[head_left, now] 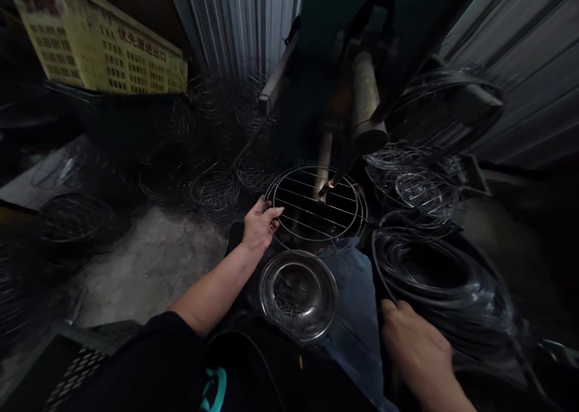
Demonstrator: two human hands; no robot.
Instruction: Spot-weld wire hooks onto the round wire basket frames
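My left hand (259, 226) is closed on the left rim of a round wire rack (312, 238), thumb on top. The rack lies level, its parallel bars beneath the welding machine's electrode tip (332, 184), where a small orange glow shows. Below it, a shiny metal bowl (298, 327) rests by my lap with short wire pieces (289, 303) inside. My right hand (416, 339) is closed at the right, next to a large coil-like stack of wire rings (407, 291). A thin curved metal wire (380, 273) runs into its fingers; the rest of its grip is hidden.
Several wire racks (425, 192) are piled right of the machine, and others (217, 189) lie left of it. A yellow crate (117, 56) stands upper left. The machine's thick cylindrical arm (366, 92) juts out overhead. Blue cloth (355, 297) covers my leg.
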